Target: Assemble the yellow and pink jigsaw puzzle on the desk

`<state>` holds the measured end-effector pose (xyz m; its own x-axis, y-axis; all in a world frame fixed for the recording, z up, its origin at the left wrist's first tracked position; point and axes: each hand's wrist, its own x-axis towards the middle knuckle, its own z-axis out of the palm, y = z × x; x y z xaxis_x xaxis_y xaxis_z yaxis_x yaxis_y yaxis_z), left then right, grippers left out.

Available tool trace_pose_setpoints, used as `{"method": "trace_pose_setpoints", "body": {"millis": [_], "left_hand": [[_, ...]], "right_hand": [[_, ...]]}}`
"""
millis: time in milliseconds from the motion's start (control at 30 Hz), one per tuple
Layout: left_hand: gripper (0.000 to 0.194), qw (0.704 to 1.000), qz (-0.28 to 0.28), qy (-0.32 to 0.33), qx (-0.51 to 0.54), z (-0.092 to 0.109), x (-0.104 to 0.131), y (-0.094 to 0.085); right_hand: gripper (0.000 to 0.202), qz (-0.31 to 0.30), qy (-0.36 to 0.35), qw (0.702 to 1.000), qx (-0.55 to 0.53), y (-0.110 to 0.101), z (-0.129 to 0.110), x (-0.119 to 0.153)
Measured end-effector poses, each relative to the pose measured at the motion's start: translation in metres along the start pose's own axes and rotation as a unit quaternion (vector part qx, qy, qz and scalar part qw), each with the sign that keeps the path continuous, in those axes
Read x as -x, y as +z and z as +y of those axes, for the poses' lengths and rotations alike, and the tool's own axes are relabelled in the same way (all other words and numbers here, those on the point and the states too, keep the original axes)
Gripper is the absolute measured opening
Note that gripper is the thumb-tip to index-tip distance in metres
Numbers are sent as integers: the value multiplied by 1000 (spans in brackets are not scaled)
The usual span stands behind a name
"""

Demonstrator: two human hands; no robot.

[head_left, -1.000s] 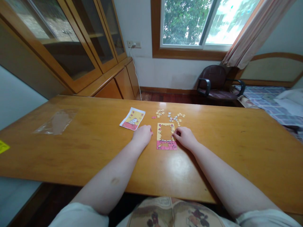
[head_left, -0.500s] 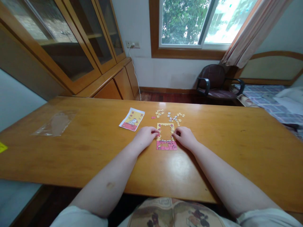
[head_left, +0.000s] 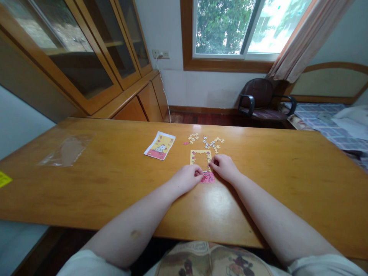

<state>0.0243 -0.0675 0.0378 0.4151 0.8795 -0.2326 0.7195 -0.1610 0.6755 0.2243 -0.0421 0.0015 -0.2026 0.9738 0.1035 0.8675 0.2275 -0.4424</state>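
On the table lies a partly assembled jigsaw puzzle, with a yellow border around a hollow middle and a pink strip along the bottom. My left hand is closed in a pinch over the lower left of the pink strip, and a small puzzle piece appears to be in its fingertips, mostly hidden. My right hand rests at the puzzle's right edge, thumb and forefinger closed on that border. Beyond the puzzle are loose yellow pieces, whitish pieces and a pink piece.
A picture card with a white animal on yellow and pink lies left of the puzzle. A clear plastic bag is farther left on the wooden table. Past the far edge stand a chair and a glass-door cabinet.
My left hand has moved from the puzzle's left border down and right, onto the pink bottom strip. My right hand stays at the right edge.
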Motion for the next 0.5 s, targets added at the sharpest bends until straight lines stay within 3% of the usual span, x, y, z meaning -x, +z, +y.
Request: {"method": "trace_pose_setpoints", "body": {"millis": [267,500], "left_hand": [[12,993,38,8,-109,6,1,24],[17,978,40,33,-201,5,5,14]], "right_hand": [[19,3,1,1000,-2,0,0,0],[20,3,-3,1000,-3,0,0,0]]}}
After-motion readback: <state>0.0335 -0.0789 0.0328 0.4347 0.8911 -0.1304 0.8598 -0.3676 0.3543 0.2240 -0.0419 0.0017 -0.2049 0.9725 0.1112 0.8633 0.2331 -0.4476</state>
